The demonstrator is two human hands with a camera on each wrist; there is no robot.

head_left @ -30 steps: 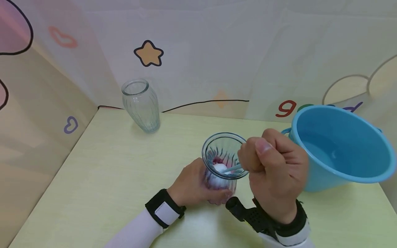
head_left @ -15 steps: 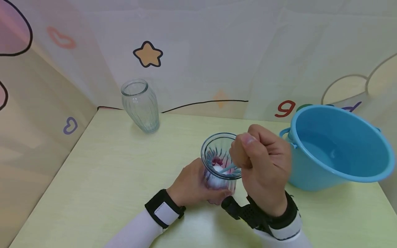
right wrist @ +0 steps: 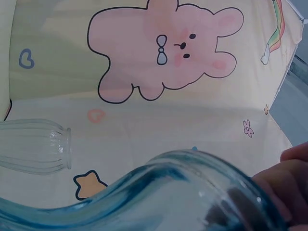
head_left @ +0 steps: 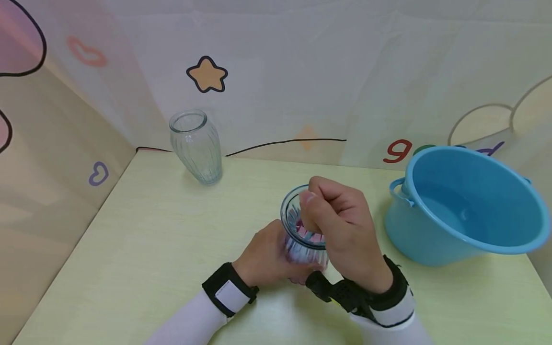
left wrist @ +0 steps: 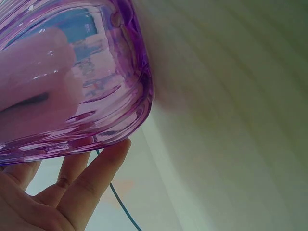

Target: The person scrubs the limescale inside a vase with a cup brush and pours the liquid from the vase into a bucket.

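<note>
A ribbed glass vase (head_left: pixel 293 211), blue at the rim and purple toward its base, leans in front of me. My left hand (head_left: pixel 271 258) grips its lower body; in the left wrist view the fingers (left wrist: pixel 96 187) lie along the purple glass (left wrist: pixel 130 103). Over the mouth, my right hand (head_left: pixel 340 220) is curled in a fist round a light-blue handle (head_left: pixel 308 235) that reaches inside. The handle's white rounded head is mostly hidden by glass and hand. In the right wrist view, fingers (right wrist: pixel 286 185) show beside the bluish glass (right wrist: pixel 159 192).
A clear ribbed vase (head_left: pixel 198 148) stands at the back left near the wall. To the right is a large light-blue bucket (head_left: pixel 405 230) with a side handle. Behind the pale tabletop (head_left: pixel 142 225) hangs a printed cloth (head_left: pixel 267 81).
My right hand has moved left and slightly down over the vase mouth, pushing the handle deeper and covering more of the rim. The left hand and vase have stayed nearly still.
</note>
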